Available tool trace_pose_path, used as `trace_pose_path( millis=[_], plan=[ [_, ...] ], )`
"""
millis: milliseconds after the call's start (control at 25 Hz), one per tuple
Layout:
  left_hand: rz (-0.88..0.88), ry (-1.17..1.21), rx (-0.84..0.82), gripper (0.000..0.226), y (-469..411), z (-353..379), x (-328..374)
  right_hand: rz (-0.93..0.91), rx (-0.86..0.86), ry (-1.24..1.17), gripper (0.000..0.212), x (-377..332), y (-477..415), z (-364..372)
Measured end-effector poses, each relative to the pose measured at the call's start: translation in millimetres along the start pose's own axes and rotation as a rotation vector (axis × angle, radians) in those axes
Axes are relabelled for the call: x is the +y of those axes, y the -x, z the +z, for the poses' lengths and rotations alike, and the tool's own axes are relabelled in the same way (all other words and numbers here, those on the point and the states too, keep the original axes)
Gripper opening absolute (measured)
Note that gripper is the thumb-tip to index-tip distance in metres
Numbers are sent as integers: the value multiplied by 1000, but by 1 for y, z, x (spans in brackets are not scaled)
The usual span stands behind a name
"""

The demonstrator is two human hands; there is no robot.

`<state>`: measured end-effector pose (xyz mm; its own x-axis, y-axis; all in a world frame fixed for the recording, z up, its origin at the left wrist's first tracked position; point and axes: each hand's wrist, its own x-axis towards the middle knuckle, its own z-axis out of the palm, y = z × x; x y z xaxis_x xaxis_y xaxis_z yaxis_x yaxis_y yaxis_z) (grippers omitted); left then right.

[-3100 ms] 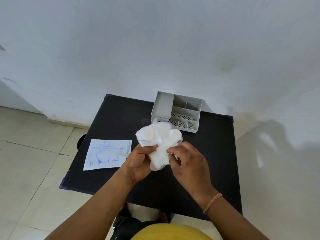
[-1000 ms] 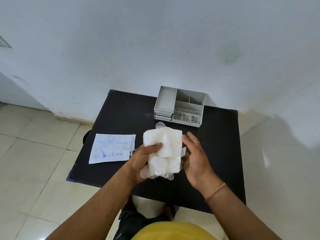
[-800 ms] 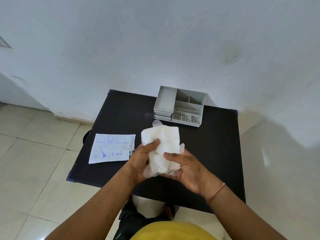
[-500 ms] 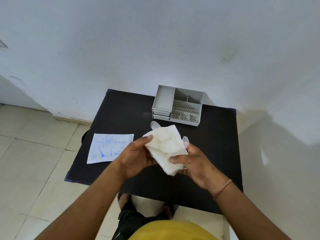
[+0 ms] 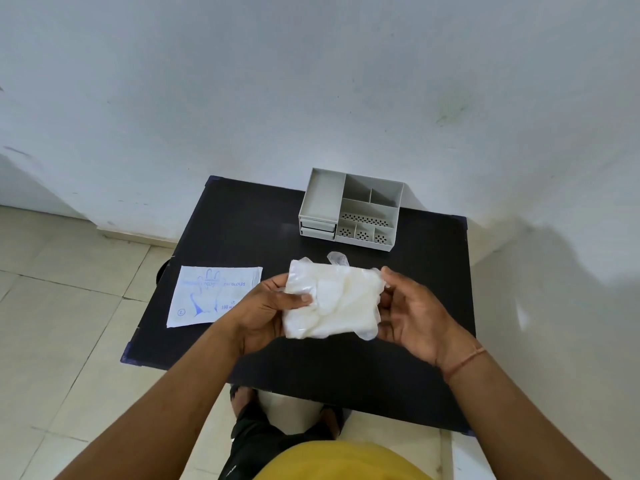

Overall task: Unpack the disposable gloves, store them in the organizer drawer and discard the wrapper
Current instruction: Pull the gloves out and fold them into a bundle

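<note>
Gloves [image 5: 332, 301], a folded translucent white stack, are held above the middle of the black table [image 5: 242, 220], clear of its surface. Head view: the left hand [image 5: 266, 311] grips the stack's left edge, thumb pressed on top and fingers underneath. The right hand [image 5: 412, 315] closes on the right edge, thumb tip at the upper right corner and fingers curled behind the stack. A few loose glove fingers stick out at the top edge and at the lower right corner. The wrapper [image 5: 213, 294], white with blue print of a hand outline and lettering, lies flat on the table's left part, just beside the left hand; its left edge overhangs the table edge. The grey organizer [image 5: 349, 209] stands at the far side of the table near the wall [image 5: 311, 81], well apart from the gloves. It has open compartments on top, several with perforated walls, and two drawers [image 5: 318, 227] on its left front, both shut. A thin band [image 5: 464, 363] circles the right wrist. Tiled floor [image 5: 69, 306] shows to the left of the table.
</note>
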<state>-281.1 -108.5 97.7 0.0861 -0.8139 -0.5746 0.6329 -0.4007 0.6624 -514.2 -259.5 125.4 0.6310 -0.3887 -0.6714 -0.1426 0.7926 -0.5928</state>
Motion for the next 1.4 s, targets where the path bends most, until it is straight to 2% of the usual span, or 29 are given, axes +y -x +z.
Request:
trace_pose_path(
  millis=[120, 200, 320, 400, 440, 600, 720, 840, 920, 1000, 1160, 1400],
  plan=[
    [38, -39, 54, 45, -5, 4, -2, 100, -129, -55, 56, 19, 0, 5],
    [76, -117, 70, 46, -6, 8, -2, 33, -124, -28, 51, 23, 0, 12],
    [108, -73, -130, 56, -2, 9, 7, -150, -79, 114, 46, 15, 0, 12],
    [43, 22, -256, 73, 2, 7, 14, -146, -80, 119, 45, 8, 2, 8],
    [14, 21, -259, 75, 2, 7, 15, -137, -91, 118, 45, 5, 4, 5],
    [31, -218, -39, 49, -5, 17, 14, -87, -138, 117, 46, 3, 6, 1],
    [49, -262, 55, 40, -8, 19, 16, -37, -191, -15, 41, 0, 6, -4],
    [63, -265, 58, 41, -7, 17, 21, 57, -299, -211, 67, -5, 5, -6],
    [85, -270, 38, 46, -7, 14, 26, 37, -365, -230, 61, -5, 3, -2],
    [118, -290, 19, 45, -7, 11, 32, -61, -412, -115, 50, -5, -2, 1],
    [156, -404, -24, 37, -19, 3, 51, -154, -242, 171, 57, -15, -11, 15],
    [-66, -313, -154, 42, -41, -16, 88, -219, -21, 332, 45, -19, -32, 37]
  ],
)
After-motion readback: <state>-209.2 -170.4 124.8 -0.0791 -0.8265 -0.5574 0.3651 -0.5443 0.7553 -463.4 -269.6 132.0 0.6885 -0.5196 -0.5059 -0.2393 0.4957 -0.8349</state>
